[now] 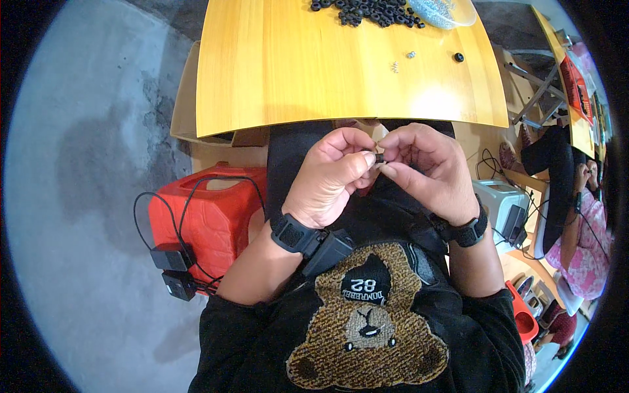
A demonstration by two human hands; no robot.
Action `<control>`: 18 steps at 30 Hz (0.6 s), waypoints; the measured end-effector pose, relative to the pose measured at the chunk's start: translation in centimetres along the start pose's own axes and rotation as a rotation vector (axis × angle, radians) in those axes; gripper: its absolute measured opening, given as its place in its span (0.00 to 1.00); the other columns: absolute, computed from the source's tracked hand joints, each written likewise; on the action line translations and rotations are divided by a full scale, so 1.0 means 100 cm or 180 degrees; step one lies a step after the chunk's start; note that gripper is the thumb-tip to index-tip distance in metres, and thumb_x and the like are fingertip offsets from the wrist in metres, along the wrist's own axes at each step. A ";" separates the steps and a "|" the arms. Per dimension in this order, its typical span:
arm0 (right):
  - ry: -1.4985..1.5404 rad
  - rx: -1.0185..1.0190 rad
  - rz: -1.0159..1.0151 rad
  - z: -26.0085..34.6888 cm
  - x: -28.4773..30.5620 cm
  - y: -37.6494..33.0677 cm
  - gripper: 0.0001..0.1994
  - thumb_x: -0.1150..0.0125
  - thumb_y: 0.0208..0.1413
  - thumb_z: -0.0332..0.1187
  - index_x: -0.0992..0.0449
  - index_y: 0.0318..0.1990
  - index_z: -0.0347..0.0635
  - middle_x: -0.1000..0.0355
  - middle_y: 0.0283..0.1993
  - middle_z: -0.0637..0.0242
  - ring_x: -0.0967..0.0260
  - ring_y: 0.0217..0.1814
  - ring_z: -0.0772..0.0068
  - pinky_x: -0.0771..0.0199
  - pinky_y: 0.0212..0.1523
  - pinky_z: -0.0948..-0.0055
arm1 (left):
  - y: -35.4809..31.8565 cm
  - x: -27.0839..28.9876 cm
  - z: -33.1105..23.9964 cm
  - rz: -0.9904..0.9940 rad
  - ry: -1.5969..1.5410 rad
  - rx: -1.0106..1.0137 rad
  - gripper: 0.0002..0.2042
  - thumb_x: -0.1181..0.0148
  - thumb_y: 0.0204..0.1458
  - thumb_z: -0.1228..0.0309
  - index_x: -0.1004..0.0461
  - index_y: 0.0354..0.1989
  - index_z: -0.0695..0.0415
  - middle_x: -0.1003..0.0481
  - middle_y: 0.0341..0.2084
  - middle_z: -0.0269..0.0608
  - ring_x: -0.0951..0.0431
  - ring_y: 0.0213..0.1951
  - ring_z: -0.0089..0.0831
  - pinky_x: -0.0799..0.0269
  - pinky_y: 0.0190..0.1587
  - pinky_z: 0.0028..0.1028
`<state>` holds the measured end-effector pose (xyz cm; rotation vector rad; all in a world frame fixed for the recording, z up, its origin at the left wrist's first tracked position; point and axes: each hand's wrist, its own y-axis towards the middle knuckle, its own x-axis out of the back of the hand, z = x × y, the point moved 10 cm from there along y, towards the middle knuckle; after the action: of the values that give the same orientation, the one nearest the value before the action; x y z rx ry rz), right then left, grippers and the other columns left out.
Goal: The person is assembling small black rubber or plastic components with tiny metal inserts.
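While both hands meet just below the near edge of the yellow wooden tabletop, they pinch one small dark ring between them. The left hand is curled nearly closed, thumb and forefinger tips pressed against the ring from the left side. The right hand is likewise bent in, its thumb and forefinger touching the same ring from the right, so the fingertips of the two hands all but touch. The ring sits above the person's lap, off the tabletop and just short of its near edge. Each wrist carries a black strap.

Along the far edge of the tabletop lies a heap of black rings, and beside it, toward the far right corner, stands a clear bowl of small pale parts. Nearer the right edge lie two tiny metal pieces and one loose black ring, well apart from the hands. On the floor to the person's left stands a red plastic stool with black cables and small black boxes hanging against it. Another person sits at the right rim of the view.
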<state>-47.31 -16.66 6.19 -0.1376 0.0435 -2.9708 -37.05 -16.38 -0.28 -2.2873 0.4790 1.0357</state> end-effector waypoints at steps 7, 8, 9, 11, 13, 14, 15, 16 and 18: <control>0.0630 -0.0684 -0.0062 -0.020 -0.005 -0.002 0.04 0.40 0.50 0.25 0.27 0.33 0.36 0.30 0.28 0.71 0.33 0.26 0.86 0.31 0.26 0.85 | 0.000 0.002 0.002 0.0082 -0.0032 0.0028 0.09 0.42 0.48 0.76 0.31 0.38 0.55 0.28 0.28 0.31 0.30 0.27 0.17 0.32 0.30 0.16; 0.0633 -0.0687 -0.0063 -0.022 -0.005 -0.001 0.04 0.40 0.50 0.25 0.27 0.33 0.36 0.30 0.28 0.71 0.33 0.26 0.86 0.31 0.26 0.85 | 0.000 0.003 0.002 0.0080 -0.0032 0.0032 0.09 0.42 0.48 0.76 0.31 0.38 0.55 0.28 0.28 0.31 0.30 0.27 0.17 0.32 0.30 0.16; 0.0415 -0.0528 -0.0129 -0.021 -0.002 0.000 0.04 0.40 0.49 0.24 0.27 0.32 0.36 0.29 0.28 0.71 0.33 0.25 0.86 0.32 0.25 0.84 | 0.001 0.005 0.002 0.0019 0.0020 0.0021 0.09 0.42 0.49 0.75 0.31 0.39 0.55 0.28 0.28 0.31 0.29 0.27 0.17 0.32 0.30 0.16; 0.0198 -0.0379 -0.0207 -0.021 0.001 0.001 0.03 0.40 0.49 0.24 0.27 0.31 0.36 0.29 0.27 0.71 0.33 0.24 0.86 0.32 0.24 0.84 | 0.000 0.005 0.003 -0.0038 0.0069 0.0025 0.09 0.41 0.49 0.75 0.31 0.39 0.56 0.28 0.28 0.31 0.29 0.27 0.18 0.32 0.30 0.17; -0.0100 -0.0092 -0.0334 -0.015 0.005 0.003 0.03 0.40 0.47 0.24 0.27 0.31 0.36 0.29 0.26 0.71 0.34 0.22 0.86 0.34 0.22 0.84 | 0.000 0.005 -0.001 -0.0143 0.0215 -0.0032 0.08 0.42 0.50 0.74 0.31 0.39 0.57 0.27 0.28 0.32 0.28 0.28 0.19 0.30 0.31 0.17; -0.0097 -0.0096 -0.0333 -0.014 0.005 0.003 0.03 0.40 0.47 0.24 0.27 0.31 0.36 0.29 0.26 0.71 0.34 0.22 0.86 0.34 0.22 0.84 | 0.000 0.005 -0.002 -0.0148 0.0215 -0.0029 0.08 0.42 0.50 0.74 0.31 0.39 0.57 0.27 0.28 0.32 0.28 0.28 0.19 0.30 0.31 0.17; -0.0180 -0.0092 -0.0375 -0.011 0.006 0.003 0.04 0.40 0.46 0.24 0.27 0.30 0.36 0.29 0.25 0.70 0.34 0.22 0.86 0.35 0.21 0.84 | 0.000 0.004 -0.001 -0.0151 0.0178 -0.0018 0.08 0.42 0.51 0.74 0.30 0.39 0.57 0.27 0.28 0.32 0.27 0.29 0.19 0.29 0.31 0.18; -0.0269 -0.0086 -0.0421 -0.009 0.008 0.003 0.04 0.40 0.46 0.24 0.27 0.30 0.36 0.29 0.25 0.70 0.34 0.21 0.85 0.35 0.21 0.84 | 0.000 0.004 -0.001 -0.0148 0.0140 -0.0007 0.07 0.42 0.51 0.75 0.30 0.39 0.58 0.26 0.29 0.33 0.26 0.29 0.19 0.28 0.32 0.18; -0.0244 -0.0062 -0.0437 -0.008 0.008 0.004 0.04 0.40 0.46 0.24 0.27 0.30 0.36 0.29 0.24 0.70 0.33 0.21 0.85 0.35 0.21 0.84 | 0.001 0.006 0.001 -0.0135 0.0008 0.0038 0.07 0.43 0.51 0.75 0.29 0.39 0.58 0.26 0.29 0.34 0.26 0.29 0.20 0.28 0.33 0.18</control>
<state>-48.09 -17.15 5.43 -0.2671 0.0557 -3.0994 -36.75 -16.44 -0.78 -2.2787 0.4347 1.0069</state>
